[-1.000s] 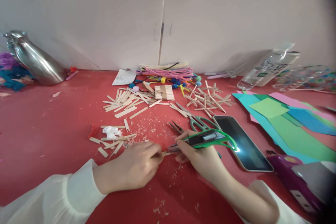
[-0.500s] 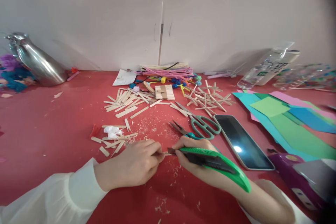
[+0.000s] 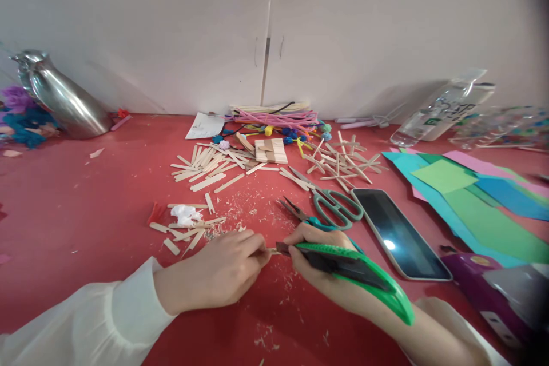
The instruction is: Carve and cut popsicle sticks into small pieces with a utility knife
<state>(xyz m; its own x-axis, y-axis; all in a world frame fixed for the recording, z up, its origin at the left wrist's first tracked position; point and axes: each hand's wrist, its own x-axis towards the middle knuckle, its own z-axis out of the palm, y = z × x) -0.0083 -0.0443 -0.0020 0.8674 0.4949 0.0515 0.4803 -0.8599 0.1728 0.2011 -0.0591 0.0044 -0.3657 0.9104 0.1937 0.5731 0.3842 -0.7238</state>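
My left hand [image 3: 223, 271] rests on the red table [image 3: 77, 200] and pinches a small wooden stick [image 3: 271, 251], of which only the tip shows. My right hand [image 3: 315, 254] grips a green utility knife [image 3: 355, 271], its blade end against that stick tip. The knife's handle lies back along my right forearm. Wood shavings [image 3: 253, 211] are scattered around both hands.
Loose craft sticks [image 3: 206, 168] and crossed sticks [image 3: 343, 163] lie further back, with pipe cleaners [image 3: 278, 119]. Green scissors [image 3: 332, 206] and small pliers [image 3: 295, 211] sit beyond my right hand. A phone [image 3: 398, 234], coloured paper [image 3: 472, 194], a purple tool [image 3: 493, 291] at right; a steel jug [image 3: 60, 97] at left.
My right hand turned the knife: its handle swung from pointing right over the phone to lying back along my forearm. The left hand stayed put on the stick.
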